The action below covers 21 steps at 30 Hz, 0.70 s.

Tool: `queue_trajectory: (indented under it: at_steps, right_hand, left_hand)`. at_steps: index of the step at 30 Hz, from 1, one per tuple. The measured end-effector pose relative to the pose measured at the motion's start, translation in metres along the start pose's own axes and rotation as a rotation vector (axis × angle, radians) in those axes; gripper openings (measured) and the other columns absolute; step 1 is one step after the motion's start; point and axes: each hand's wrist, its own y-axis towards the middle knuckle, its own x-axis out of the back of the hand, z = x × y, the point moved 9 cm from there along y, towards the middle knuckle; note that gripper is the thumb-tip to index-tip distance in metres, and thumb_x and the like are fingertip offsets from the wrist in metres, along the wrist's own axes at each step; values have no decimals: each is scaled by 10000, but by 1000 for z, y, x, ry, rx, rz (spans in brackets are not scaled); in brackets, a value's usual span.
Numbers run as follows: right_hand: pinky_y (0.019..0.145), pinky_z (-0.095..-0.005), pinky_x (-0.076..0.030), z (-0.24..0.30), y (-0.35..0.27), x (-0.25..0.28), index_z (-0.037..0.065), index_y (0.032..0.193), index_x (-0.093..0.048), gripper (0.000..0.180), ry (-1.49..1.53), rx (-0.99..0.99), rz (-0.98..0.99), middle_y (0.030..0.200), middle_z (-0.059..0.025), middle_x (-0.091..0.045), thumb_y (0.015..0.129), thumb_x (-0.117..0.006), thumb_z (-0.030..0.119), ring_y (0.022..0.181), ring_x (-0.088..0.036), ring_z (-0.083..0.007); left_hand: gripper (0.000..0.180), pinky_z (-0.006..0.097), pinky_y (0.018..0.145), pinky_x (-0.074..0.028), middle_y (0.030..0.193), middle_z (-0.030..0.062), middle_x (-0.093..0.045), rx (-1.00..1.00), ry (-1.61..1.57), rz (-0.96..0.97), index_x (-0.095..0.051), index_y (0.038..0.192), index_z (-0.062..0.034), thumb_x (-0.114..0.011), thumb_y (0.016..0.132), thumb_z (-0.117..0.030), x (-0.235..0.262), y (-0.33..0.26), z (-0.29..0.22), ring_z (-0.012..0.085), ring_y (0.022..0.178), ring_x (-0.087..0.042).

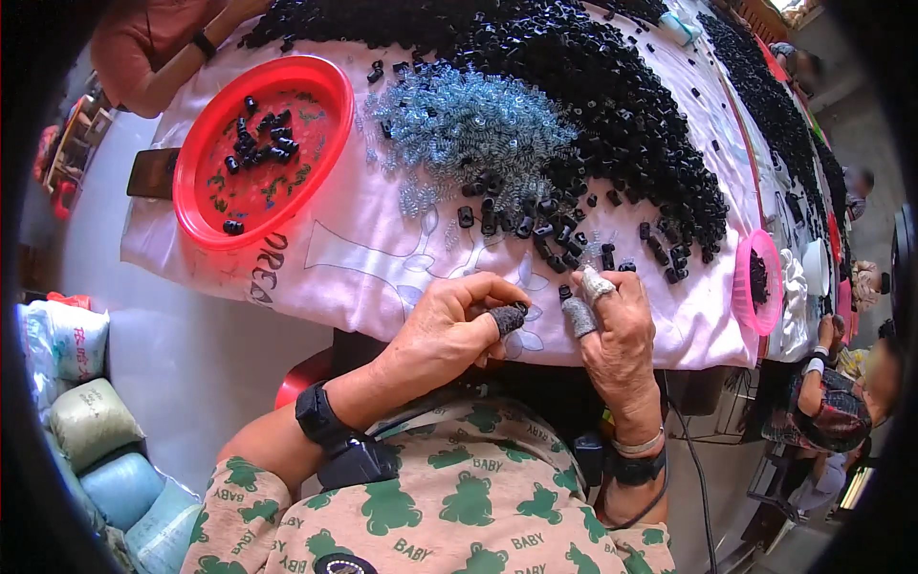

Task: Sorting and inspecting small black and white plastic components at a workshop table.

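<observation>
My left hand [445,325] is closed near the table's front edge, thumb and forefinger pinching a small black plastic part [521,307]. A dark wrap covers its thumb. To its right, my right hand [620,330] is curled, with a grey wrap on the thumb and a whitish one on the forefinger. Another small black part [564,291] shows at those two fingertips, apparently pinched there. Just beyond the hands lie loose black plastic parts [545,244]. Behind them spreads a heap of clear bluish springs [469,120], beside a large heap of black parts [650,134].
A red round tray [330,182] with several black parts stands at the left on the pale cloth [316,306]. A pink basin [741,287] sits at the right edge. Another person's arm [153,67] reaches in at the far left. Filled sacks [96,421] lie on the floor.
</observation>
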Motion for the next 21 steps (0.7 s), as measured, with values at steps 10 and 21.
queue_trajectory:
  at_steps: [10,21]
  right_hand:
    - [784,-391,-436,5,0,-6,42,977,-669,281,-45,-20,-24,951,-118,-568,710,-727,109,882,-541,-295]
    - [777,-414,-453,12,0,-9,6,962,-637,310,21,125,-131,908,-140,-618,653,-643,-9,853,-580,-313]
  left_hand:
    - [211,177,536,-434,733,3,-605,-19,-8,12,-625,1065,-1,-504,901,-55,1,-2,0,31,602,-531]
    - [207,175,516,-426,686,-1,-595,-17,-15,21,-624,1072,-11,-524,902,-72,0,-2,1,28,569,-522]
